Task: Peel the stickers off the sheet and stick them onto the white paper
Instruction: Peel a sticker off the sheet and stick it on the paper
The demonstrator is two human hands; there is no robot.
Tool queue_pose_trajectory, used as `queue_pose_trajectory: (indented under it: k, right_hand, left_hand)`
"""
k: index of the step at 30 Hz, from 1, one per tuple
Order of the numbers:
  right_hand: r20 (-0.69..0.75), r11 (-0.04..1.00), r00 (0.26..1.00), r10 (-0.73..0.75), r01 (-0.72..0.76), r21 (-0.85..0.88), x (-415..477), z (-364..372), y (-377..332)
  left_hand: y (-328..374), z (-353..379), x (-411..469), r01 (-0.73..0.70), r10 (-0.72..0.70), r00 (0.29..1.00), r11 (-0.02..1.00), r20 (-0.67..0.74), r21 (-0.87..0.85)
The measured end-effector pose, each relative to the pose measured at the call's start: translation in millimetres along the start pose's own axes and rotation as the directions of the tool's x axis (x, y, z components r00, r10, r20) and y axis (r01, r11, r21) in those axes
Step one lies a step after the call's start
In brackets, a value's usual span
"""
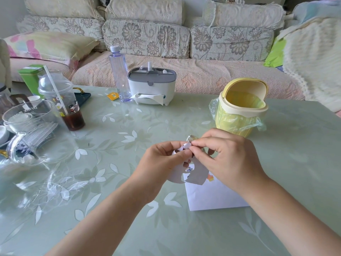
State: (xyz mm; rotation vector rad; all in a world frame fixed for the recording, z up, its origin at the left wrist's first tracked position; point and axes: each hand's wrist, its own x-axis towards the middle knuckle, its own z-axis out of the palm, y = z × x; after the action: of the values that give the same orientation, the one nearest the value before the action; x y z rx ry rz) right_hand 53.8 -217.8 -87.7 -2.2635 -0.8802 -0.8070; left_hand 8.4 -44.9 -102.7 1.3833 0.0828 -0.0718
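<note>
White sticker sheet (195,174) pinched between both hands' fingertips (186,153).

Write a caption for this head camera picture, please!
Both hands, left hand and right hand, peel a sticker from the sticker sheet above the white paper.

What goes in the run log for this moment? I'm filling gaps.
left hand: holds white sticker sheet | right hand: peeling sticker | white paper: on table, one sticker placed

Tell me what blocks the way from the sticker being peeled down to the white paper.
Nothing on the table does. The white paper lies flat just below both hands; only the sticker sheet in the left hand and the right hand hang over its upper edge.
</note>
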Motion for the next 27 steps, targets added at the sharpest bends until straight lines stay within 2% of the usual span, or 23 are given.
queue_pose_trajectory:
  k: [4,15,27]
  right_hand:
    - [0.021,0.999,1.0,0.003,-0.002,-0.033,-2.0,1.3,-0.2]
    - [0.079,0.975,0.985,0.151,-0.162,0.15,-3.3,3.8,0.9]
    - [0.178,0.945,0.948,0.264,-0.291,0.149,-3.7,6.8,-0.8]
  left_hand:
    - [-0.9,1.2,0.7,-0.01,0.011,1.0,0.998,-0.016,0.063]
    - [4.5,5.4,-1.3,0.005,0.013,0.995,0.983,-0.095,0.183]
    - [4.8,5.7,-2.7,-0.033,0.076,0.989,0.947,-0.123,0.318]
